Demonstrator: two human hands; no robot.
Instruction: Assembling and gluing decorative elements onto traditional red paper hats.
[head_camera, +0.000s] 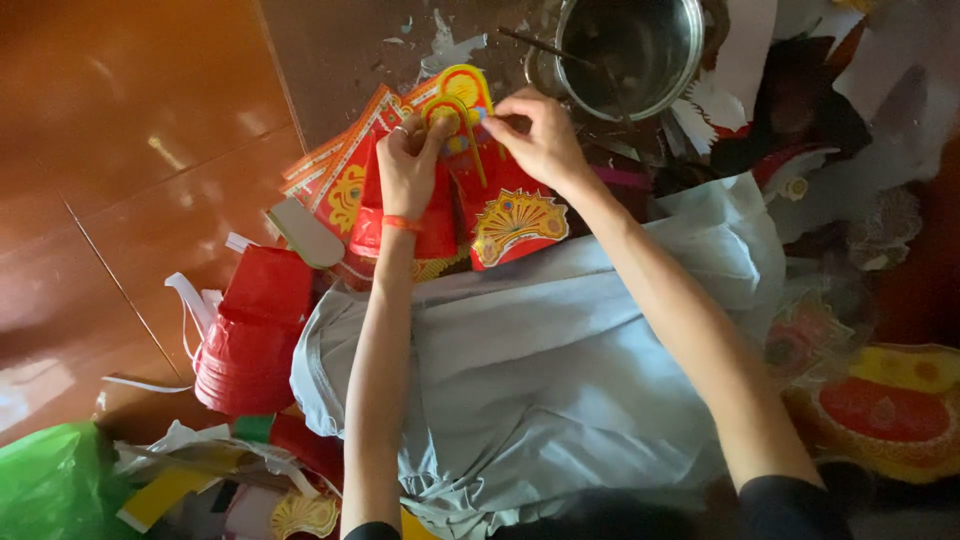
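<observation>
Red-and-yellow paper ornament (455, 105) is pinched at upper centre by both hands: left hand (408, 165) below-left, right hand (540, 140) beside it; metal pot (630, 50) is seen beyond.

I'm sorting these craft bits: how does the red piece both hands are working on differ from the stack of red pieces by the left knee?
The paper piece between the left hand and right hand is single, lifted, and colourful, with yellow and orange arches. The red stack holds many nested pieces, rests untouched on the floor, and looks plain red. Both are red paper craft items.
</observation>
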